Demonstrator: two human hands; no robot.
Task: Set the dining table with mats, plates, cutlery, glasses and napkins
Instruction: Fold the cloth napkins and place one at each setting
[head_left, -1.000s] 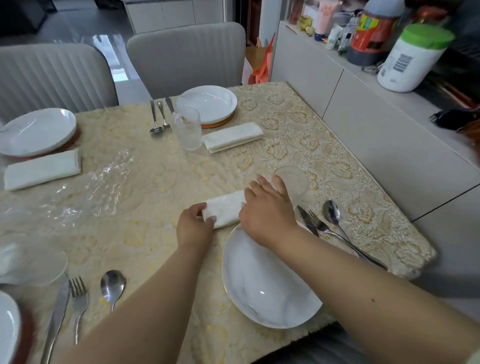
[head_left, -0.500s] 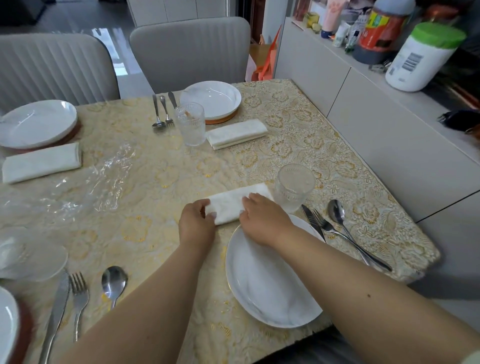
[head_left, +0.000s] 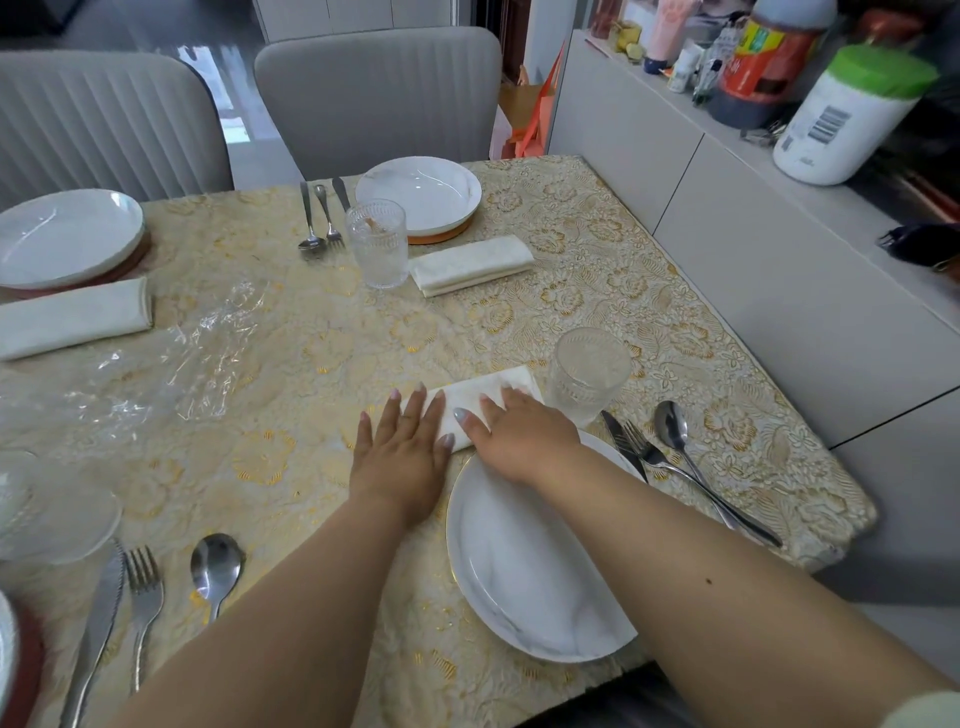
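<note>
The table under its gold-flowered cloth carries four place settings. At the nearest one, a white plate sits with a ribbed glass beyond it. The folded napkin lies just above the plate's rim, beside the glass. The left hand and right hand press it with flat, straight fingers, gripping nothing. Best to smooth outward evenly, keeping its edge square and clear of the glass.

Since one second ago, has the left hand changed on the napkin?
Yes. The left hand now lies flat with straight fingers on the napkin beside the plate, no longer curled.
</note>
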